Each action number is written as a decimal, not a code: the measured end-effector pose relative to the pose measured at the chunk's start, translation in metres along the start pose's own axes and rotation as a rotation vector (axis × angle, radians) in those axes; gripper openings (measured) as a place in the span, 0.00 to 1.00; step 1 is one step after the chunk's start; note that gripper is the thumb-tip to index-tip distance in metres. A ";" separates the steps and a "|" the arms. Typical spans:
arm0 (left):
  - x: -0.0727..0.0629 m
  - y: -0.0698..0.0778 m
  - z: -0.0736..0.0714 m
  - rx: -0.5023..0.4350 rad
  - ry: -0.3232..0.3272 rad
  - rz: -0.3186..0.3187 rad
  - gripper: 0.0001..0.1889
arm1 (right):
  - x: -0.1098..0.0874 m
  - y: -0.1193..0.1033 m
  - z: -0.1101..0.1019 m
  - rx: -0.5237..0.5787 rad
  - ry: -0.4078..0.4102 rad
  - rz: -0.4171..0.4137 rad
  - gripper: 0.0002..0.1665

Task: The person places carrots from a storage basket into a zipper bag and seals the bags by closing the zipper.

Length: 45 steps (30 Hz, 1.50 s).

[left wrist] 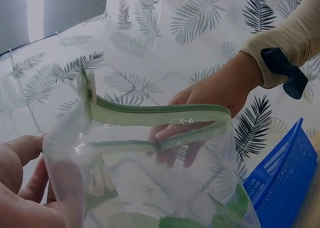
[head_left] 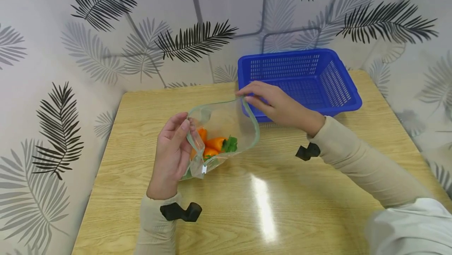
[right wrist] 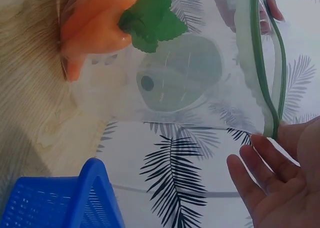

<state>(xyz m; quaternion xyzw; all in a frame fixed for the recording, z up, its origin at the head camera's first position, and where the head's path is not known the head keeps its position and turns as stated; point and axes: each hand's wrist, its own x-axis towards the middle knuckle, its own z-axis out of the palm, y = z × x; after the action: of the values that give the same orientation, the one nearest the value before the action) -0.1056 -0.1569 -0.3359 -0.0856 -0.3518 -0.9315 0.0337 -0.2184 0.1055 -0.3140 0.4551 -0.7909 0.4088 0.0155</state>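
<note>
A clear zip bag [head_left: 229,119] with a green-edged mouth stands open above the table. Inside lie several orange carrots [head_left: 214,144] with green leaves [head_left: 230,144], also seen through the plastic in the right wrist view. My left hand [head_left: 172,151] pinches the left side of the bag near its rim, thumb on the near face. At the opposite corner of the mouth, my right hand [head_left: 277,104] pinches the green zip edge [right wrist: 272,123] between thumb and forefinger, its other fingers loosely extended. A small white slider [head_left: 204,169] sits on the zip at the near left.
A blue plastic basket [head_left: 339,108] stands at the back right of the wooden table [head_left: 300,208], just behind my right hand; nothing shows inside it. A leaf-patterned curtain [head_left: 219,8] hangs behind the table and along both sides.
</note>
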 end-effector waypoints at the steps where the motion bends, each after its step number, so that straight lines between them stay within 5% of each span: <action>1: 0.000 0.000 0.001 0.000 -0.002 -0.002 0.10 | -0.001 0.001 0.000 0.017 -0.003 0.015 0.16; 8: 0.002 0.003 0.005 0.043 -0.012 -0.024 0.10 | -0.008 -0.005 -0.001 0.127 0.023 0.084 0.11; 16: 0.002 0.004 0.008 0.077 -0.037 -0.031 0.09 | -0.014 -0.030 -0.004 0.227 0.121 -0.003 0.05; 25: 0.000 0.011 0.012 0.145 -0.071 -0.062 0.09 | -0.019 -0.043 -0.005 0.275 0.311 -0.094 0.12; 34: -0.004 0.018 0.008 0.292 -0.235 -0.004 0.17 | -0.021 -0.056 -0.013 0.244 0.462 -0.098 0.13; 45: -0.014 0.016 -0.015 0.345 -0.484 0.102 0.34 | -0.026 -0.058 -0.025 0.179 0.621 -0.066 0.12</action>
<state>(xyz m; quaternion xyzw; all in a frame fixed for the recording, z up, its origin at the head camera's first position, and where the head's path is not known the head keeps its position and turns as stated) -0.0921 -0.1788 -0.3392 -0.3155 -0.4980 -0.8077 0.0097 -0.1700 0.1261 -0.2708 0.3337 -0.6939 0.5955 0.2291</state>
